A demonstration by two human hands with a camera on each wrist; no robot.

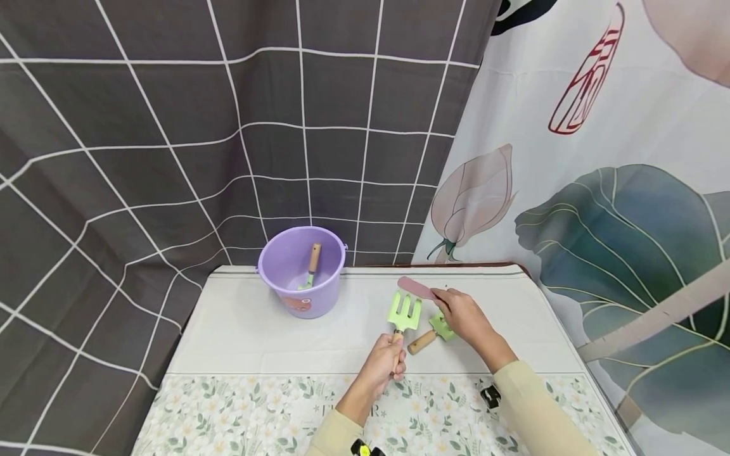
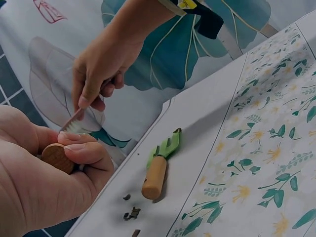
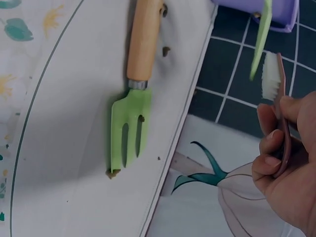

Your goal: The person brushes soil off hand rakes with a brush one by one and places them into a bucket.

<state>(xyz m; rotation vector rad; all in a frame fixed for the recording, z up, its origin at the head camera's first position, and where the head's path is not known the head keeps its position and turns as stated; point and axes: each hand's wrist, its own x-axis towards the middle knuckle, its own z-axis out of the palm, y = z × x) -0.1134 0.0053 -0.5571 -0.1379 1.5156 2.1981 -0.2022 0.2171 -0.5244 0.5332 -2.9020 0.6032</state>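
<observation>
My left hand [image 1: 381, 362] grips the wooden handle of a light green garden fork [image 1: 402, 315], its tines pointing away from me. The round handle end shows between the fingers in the left wrist view. My right hand [image 1: 464, 315] holds a pink brush [image 1: 415, 288] with white bristles [image 3: 269, 76] just beyond the tines; whether they touch, I cannot tell. On the table under the right hand lies a second green hand fork [image 3: 139, 49] with a wooden handle. Brown bits of dirt [image 2: 132, 213] lie beside it, and some cling to its tines.
A purple bucket [image 1: 326, 297] stands at the back left of the white table [image 1: 228, 329]. Inside it leans another tool [image 1: 314, 258] with a wooden handle and a green end. A floral cloth [image 1: 239, 411] covers the near part. Dark checked and printed curtains hang behind.
</observation>
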